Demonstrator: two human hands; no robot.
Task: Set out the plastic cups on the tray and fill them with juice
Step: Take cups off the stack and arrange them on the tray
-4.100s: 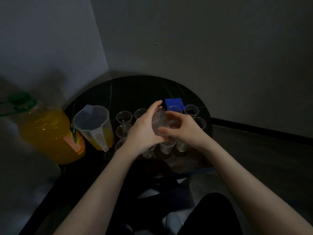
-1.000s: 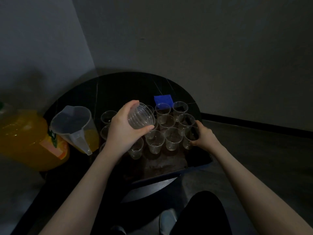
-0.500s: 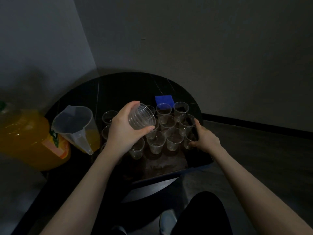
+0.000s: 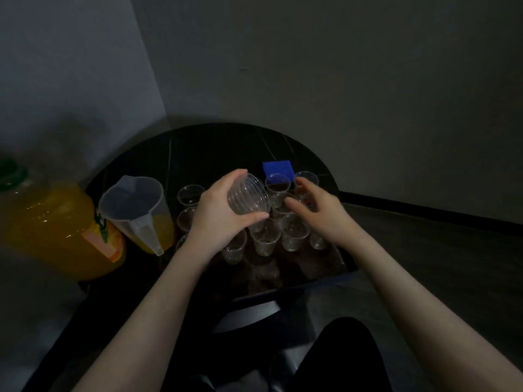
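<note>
My left hand grips a stack of clear plastic cups, held on its side above the tray. Several clear cups stand upright in rows on the dark tray. My right hand hovers over the right-hand cups with its fingers loosely extended toward the stack, holding nothing. A clear jug with a little orange juice in it stands left of the tray. A big bottle of orange juice with a green cap stands farther left.
The tray sits on a round black table in a room corner, walls close behind. A blue square object lies behind the cups. My dark-clothed leg is below the table's front edge.
My right hand has let go of the cup at the tray's right edge and moved up and left toward the stack. The left hand with the stack has barely moved.
</note>
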